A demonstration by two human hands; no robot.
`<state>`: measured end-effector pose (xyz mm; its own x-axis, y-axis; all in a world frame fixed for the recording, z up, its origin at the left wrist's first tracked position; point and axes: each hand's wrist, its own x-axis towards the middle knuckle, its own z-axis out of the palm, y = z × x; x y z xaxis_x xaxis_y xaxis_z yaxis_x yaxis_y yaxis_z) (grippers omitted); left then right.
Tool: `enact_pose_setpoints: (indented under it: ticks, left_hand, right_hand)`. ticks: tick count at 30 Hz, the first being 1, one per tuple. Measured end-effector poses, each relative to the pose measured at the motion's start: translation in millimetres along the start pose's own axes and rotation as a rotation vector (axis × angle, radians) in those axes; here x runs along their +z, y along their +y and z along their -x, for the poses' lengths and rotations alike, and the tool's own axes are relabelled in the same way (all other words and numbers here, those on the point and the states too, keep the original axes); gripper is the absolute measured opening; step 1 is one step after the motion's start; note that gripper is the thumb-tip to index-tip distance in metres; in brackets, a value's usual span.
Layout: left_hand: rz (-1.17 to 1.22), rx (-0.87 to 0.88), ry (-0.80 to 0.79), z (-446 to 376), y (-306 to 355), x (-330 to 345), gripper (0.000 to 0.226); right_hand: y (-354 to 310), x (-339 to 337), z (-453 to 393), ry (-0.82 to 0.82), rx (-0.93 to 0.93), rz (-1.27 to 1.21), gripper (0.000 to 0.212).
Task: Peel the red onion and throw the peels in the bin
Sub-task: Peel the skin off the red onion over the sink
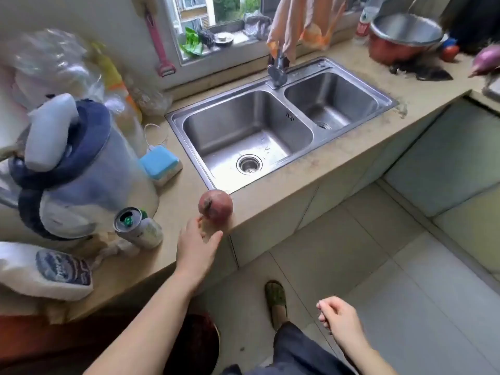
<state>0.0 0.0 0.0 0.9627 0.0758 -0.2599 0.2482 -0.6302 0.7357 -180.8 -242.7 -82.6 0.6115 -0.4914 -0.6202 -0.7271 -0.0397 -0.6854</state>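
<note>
A cramped kitchen with a window over a beige counter point(338, 155) and a steel double sink point(281, 123): you stand at the counter's front edge, one slippered foot point(276, 301) on the tiled floor. The red onion point(215, 206) sits on the counter right at that edge, just in front of the sink's near corner, its dry skin apparently all in place, so peeling looks not yet begun. It seems placed there for easy reach, and for the dark round bin point(200, 345) on the floor below, where peels could drop straight down. Your left hand point(198, 249) stretches forward from a long, straight forearm, fingers point(195, 222) released and spread, the tips at the onion's near side; whether they touch it you cannot tell from this angle, but nothing is gripped. Your right hand point(336, 319) hangs low over the floor beside your leg, fingers loosely curled, holding nothing. An opened drink can point(138, 227) stands near the onion's left; a second purple onion point(487, 62) lies far off on the counter.
</note>
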Motion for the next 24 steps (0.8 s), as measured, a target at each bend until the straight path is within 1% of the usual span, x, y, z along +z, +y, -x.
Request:
enact_pose_setpoints:
  ticks: [2, 4, 6, 9, 12, 13, 14, 15, 16, 18, 19, 20, 21, 22, 24]
  left_hand:
    - [0.003, -0.053, 0.049, -25, 10, 4, 0.074]
    - [-0.01, -0.11, 0.035, -48, 19, 10, 0.09]
    - [-0.02, -0.175, 0.0, -69, 20, 20, 0.099]
    - [-0.029, -0.214, -0.035, -88, 22, 30, 0.094]
    - [-0.05, -0.216, -0.011, -96, 28, 39, 0.08]
    - [-0.027, -0.242, -0.005, -96, 29, 41, 0.075]
    - [0.033, -0.275, 0.002, -95, 31, 43, 0.069]
    - [0.114, -0.306, 0.008, -92, 32, 44, 0.062]
    - [0.199, -0.324, 0.012, -88, 34, 47, 0.055]
    - [0.352, -0.317, 0.019, -80, 38, 52, 0.043]
    - [0.41, -0.307, 0.024, -76, 42, 54, 0.038]
    - [0.448, -0.295, 0.024, -73, 46, 55, 0.029]
    - [0.465, -0.291, 0.015, -72, 51, 55, 0.02]
    - [0.477, -0.294, -0.005, -72, 55, 56, 0.017]
    - [0.491, -0.297, -0.054, -73, 63, 54, 0.027]
  right_hand:
    - [-29, -5, -26, -0.062, -0.052, 0.043, 0.017]
    - [-69, -10, -49, -0.137, -0.129, 0.099, 0.017]
    - [-108, -12, -72, -0.203, -0.21, 0.154, 0.016]
    - [-151, -10, -96, -0.29, -0.298, 0.228, 0.015]
    - [-184, 1, -108, -0.383, -0.392, 0.28, 0.011]
    - [-194, 7, -108, -0.416, -0.429, 0.297, 0.006]
    - [-202, 14, -107, -0.452, -0.469, 0.295, 0.007]
    - [-210, 21, -105, -0.497, -0.497, 0.27, 0.02]
    - [-216, 28, -102, -0.554, -0.514, 0.229, 0.038]
    - [-228, 40, -97, -0.704, -0.513, 0.156, 0.075]
    - [-234, 46, -93, -0.773, -0.514, 0.136, 0.089]
    - [-239, 51, -90, -0.823, -0.521, 0.126, 0.098]
    - [-244, 57, -88, -0.855, -0.535, 0.129, 0.103]
    - [-248, 63, -87, -0.864, -0.554, 0.152, 0.105]
    - [-256, 71, -87, -0.831, -0.589, 0.191, 0.103]
